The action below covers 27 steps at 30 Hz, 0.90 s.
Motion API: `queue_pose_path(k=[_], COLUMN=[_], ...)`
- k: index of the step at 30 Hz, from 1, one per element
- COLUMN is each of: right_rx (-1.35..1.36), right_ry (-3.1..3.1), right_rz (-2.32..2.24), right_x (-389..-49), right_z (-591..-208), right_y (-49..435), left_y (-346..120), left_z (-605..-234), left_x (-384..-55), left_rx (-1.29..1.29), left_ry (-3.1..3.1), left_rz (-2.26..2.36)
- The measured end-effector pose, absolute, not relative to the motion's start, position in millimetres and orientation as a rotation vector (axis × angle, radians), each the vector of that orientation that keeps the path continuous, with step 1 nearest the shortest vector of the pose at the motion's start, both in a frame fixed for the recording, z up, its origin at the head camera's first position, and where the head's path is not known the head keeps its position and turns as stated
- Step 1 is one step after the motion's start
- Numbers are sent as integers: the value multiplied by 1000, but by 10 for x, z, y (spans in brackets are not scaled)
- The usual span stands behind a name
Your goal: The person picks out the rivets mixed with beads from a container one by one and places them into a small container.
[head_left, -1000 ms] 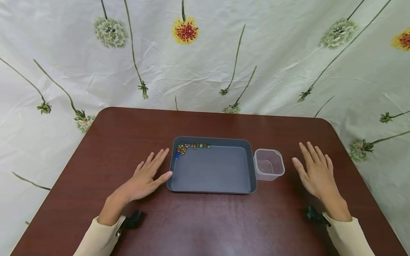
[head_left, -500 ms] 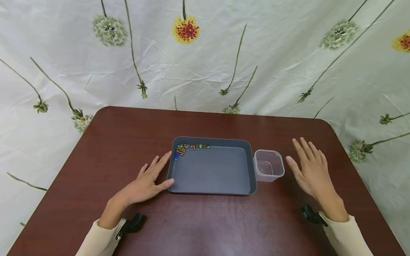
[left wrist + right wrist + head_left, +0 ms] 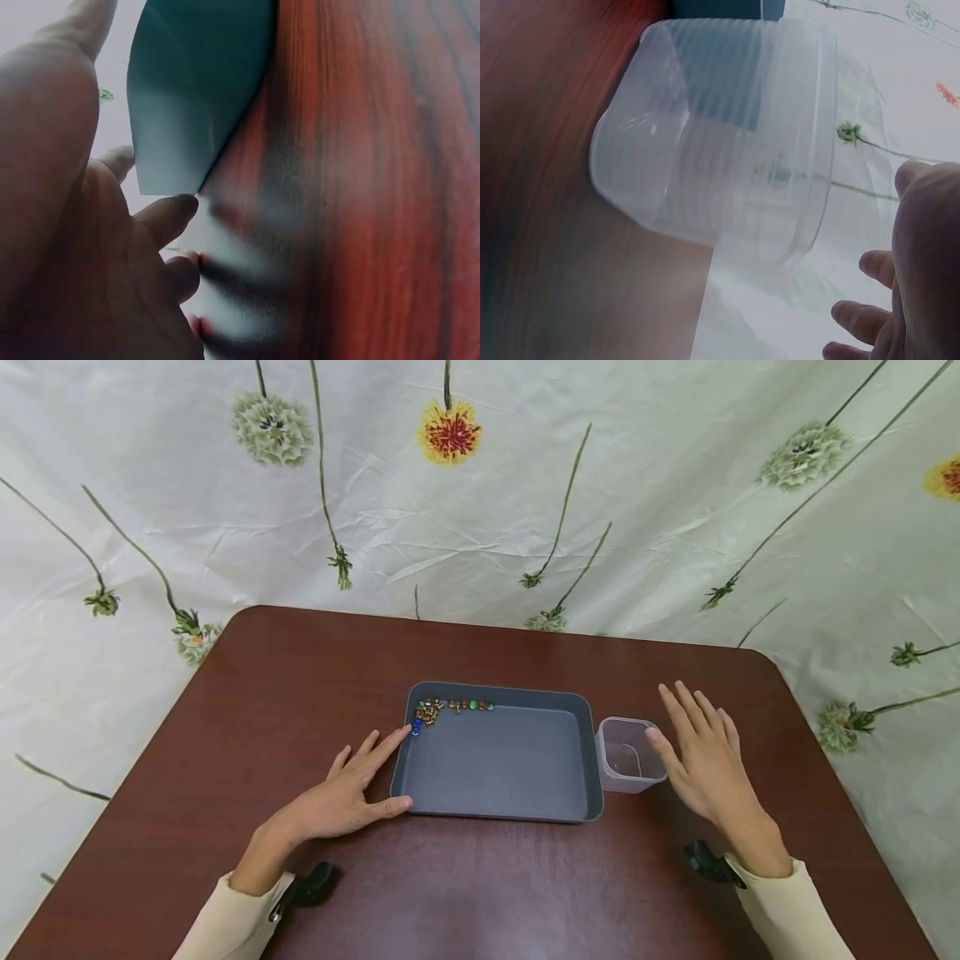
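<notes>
A shallow grey-blue tray point(image 3: 495, 768) lies on the table. In its far left corner sit several small gold pieces point(image 3: 430, 712), blue beads point(image 3: 416, 727) and a short row of coloured beads point(image 3: 472, 704). My left hand point(image 3: 337, 797), fingers spread, is at the tray's left rim, with thumb and forefinger tips at the edge. A clear plastic box point(image 3: 630, 777) stands against the tray's right side; I see nothing in it. My right hand point(image 3: 705, 768) hovers with straight fingers at the box's right side, thumb tip near its rim; the right wrist view shows a gap between them.
The dark red wooden table point(image 3: 480, 893) carries the tray and the box. Behind it hangs a white cloth point(image 3: 480, 510) printed with flowers. A black wrist camera point(image 3: 315, 885) sits under the left sleeve, and another point(image 3: 712, 864) under the right.
My right hand has moved left, from apart on the table to beside the clear box. My left hand has shifted slightly along the tray's left rim. The pieces inside the tray stay put.
</notes>
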State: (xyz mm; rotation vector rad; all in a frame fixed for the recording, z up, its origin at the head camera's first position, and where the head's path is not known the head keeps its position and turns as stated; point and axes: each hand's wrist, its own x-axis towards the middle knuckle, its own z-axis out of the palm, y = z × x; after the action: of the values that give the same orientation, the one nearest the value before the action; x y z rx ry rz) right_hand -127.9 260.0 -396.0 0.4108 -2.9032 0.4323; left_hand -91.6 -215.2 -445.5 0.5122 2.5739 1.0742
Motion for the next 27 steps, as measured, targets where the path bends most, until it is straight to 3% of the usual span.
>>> queue_pose_path(k=[27], right_rx=[693], right_ry=[-2827], right_rz=[365], right_x=[-1442], right_z=[-3947], right_y=[2275], left_y=[-2146], left_z=[-4469], left_x=[-920], left_rx=[502], left_ry=[2540], left_rz=[1088])
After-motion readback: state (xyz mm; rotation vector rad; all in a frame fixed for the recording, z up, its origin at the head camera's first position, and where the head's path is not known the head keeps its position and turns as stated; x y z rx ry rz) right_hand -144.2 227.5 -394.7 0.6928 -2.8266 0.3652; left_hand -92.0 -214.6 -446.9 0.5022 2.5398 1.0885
